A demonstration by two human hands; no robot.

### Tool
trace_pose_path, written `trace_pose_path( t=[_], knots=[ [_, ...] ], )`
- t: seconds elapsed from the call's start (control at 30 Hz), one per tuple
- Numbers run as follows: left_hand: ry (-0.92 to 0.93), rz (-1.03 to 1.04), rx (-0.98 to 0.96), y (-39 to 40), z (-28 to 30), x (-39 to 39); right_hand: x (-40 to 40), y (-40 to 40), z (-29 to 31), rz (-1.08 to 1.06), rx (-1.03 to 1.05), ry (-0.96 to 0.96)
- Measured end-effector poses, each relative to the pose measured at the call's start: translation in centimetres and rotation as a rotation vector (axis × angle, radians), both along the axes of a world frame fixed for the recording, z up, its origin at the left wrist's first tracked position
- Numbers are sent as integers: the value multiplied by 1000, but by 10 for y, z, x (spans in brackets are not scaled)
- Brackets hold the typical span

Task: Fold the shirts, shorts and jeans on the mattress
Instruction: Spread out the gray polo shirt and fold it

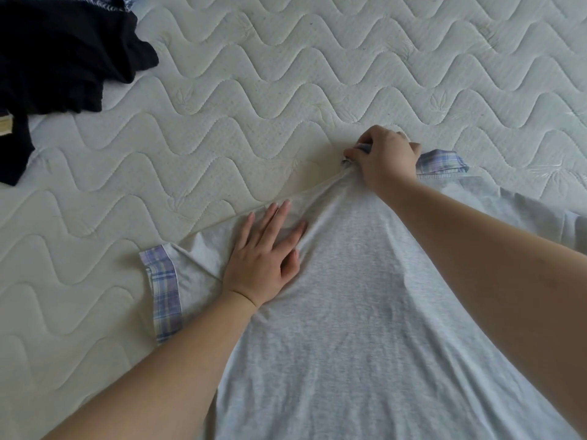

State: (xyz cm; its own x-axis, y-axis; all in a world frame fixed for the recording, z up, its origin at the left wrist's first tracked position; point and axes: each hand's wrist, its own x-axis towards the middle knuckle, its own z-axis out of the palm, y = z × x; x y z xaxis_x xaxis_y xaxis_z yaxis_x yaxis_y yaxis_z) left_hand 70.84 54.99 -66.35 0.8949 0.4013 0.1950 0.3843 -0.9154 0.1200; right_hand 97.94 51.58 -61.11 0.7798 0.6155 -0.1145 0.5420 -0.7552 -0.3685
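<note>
- Head view: I see a grey shirt [365, 296] spread flat on the white mattress [254, 74]. It lies in the near middle and right part of the picture.
- The shirt has a blue checked band on its left sleeve [163, 293]. It also has a blue checked collar [441, 161] at the far end.
- My left hand [263, 258] lies flat on the shirt, near the left shoulder. Its fingers are straight and a little spread. It presses the cloth down and holds nothing.
- My right hand [384, 157] is at the far end of the shirt, by the collar. Its fingers are curled tight and pinch a bit of the collar cloth.
- The grey cloth is pulled into long wrinkles that run from the pinching hand down toward the flat hand.
- A pile of black clothes [57, 58] sits at the far left corner of the mattress, well apart from the shirt. I cannot tell what kind of clothes they are.
</note>
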Motion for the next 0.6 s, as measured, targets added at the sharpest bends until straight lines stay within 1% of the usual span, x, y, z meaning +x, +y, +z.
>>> trace_pose_path(
  t=[0.17,0.33,0.4,0.5,0.6],
  knots=[
    [27,57,-40,2,-3,0,-7,-1,-10,-49,-1,-43],
    [-61,17,-6,2,-3,-1,-10,-2,-8,-54,-10,-43],
    [-98,5,9,1,-3,-1,-12,-3,-3,-45,-25,-28],
    [-86,-6,52,-1,0,-1,-19,-11,6,22,-43,-35],
    [-77,-22,58,-2,9,-1,-43,-28,23,62,80,-84]
  ],
)
